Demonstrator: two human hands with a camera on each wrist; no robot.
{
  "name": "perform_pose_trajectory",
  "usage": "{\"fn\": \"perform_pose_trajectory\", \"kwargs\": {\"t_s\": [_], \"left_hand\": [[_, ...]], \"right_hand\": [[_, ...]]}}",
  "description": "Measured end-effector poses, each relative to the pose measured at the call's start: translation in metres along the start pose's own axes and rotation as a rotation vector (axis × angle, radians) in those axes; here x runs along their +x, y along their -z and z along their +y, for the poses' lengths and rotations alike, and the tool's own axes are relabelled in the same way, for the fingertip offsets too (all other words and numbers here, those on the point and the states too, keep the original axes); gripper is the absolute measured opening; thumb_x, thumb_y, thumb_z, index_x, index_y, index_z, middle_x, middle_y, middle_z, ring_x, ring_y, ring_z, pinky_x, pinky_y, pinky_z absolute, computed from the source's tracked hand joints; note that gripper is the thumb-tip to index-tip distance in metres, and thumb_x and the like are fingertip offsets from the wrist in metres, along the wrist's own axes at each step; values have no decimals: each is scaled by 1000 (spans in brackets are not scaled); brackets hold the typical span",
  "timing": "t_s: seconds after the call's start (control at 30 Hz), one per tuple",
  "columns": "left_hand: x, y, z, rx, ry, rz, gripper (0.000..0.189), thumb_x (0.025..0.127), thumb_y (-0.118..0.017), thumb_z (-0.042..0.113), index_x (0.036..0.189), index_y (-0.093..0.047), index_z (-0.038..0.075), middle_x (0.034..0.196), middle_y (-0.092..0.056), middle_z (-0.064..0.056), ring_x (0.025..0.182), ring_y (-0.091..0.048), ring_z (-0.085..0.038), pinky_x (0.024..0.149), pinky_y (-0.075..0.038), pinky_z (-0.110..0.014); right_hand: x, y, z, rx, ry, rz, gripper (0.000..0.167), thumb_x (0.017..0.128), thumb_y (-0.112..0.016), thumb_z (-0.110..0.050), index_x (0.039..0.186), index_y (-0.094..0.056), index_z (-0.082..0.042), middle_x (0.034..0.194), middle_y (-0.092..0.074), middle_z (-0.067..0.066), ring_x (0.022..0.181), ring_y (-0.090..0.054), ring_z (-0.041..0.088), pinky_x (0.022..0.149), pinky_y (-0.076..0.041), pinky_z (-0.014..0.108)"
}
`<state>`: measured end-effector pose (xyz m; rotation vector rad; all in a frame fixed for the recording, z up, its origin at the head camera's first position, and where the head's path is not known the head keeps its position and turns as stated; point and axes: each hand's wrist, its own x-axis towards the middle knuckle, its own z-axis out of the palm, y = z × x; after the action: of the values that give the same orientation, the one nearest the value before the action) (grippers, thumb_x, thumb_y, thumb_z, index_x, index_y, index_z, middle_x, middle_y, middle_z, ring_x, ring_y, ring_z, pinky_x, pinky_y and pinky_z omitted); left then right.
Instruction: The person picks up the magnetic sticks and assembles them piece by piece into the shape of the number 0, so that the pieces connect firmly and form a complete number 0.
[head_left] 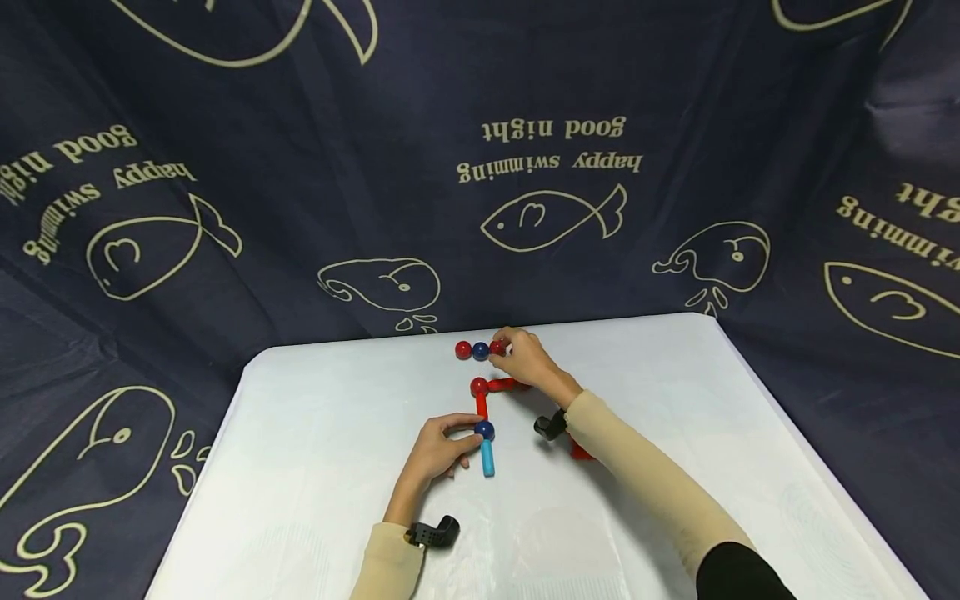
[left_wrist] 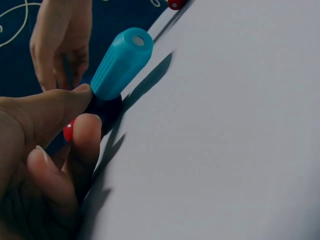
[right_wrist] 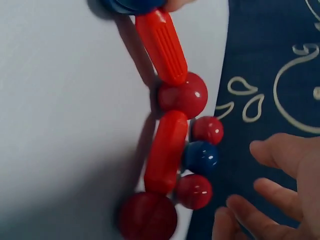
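Note:
My left hand [head_left: 438, 446] pinches a dark blue ball [head_left: 483, 430] between thumb and fingers. From that ball a light blue rod [head_left: 488, 458] points toward me, its end showing large in the left wrist view. On its far side a red rod [head_left: 482, 406] leads to a red ball [head_left: 479, 386], where a second red rod [head_left: 506, 385] branches right. My right hand [head_left: 527, 358] is at the right end of a row with a red ball [head_left: 463, 350], a blue ball [head_left: 481, 351] and another red ball [right_wrist: 193, 191]. Its fingers are spread in the right wrist view.
A large round red piece [right_wrist: 148, 220] shows at the second red rod's end. Another red piece [head_left: 581, 451] lies partly under my right sleeve. The white table [head_left: 315, 408] backs onto a dark cloth [head_left: 420, 200] with fish drawings.

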<state>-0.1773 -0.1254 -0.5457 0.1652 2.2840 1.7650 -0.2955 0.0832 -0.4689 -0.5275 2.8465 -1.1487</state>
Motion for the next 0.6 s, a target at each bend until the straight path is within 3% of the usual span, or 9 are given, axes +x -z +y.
{"fn": "perform_pose_trajectory", "kwargs": {"t_s": [0.23,0.6], "left_hand": [[0,1,-1,0,-1,-1,33,94,-77,21,126,-73,16,120,-73,-14,47,-60,-10,38,-42,-21],[-1,2,-1,-7,5,-1,33,93,-78,23,125,-74,17,118,-73,-12,47,-60,-11,38,-43,-21]], "right_hand": [[10,-13,14,93,-108,115,52,93,-75,-18,138,-60,1,130,-64,27,120,-63,42,98,-54,53],[22,-31,22,85,-202,149,50,93,-75,-17,139,-61,-2,121,-70,22,110,-66,34,98,-54,47]]}}
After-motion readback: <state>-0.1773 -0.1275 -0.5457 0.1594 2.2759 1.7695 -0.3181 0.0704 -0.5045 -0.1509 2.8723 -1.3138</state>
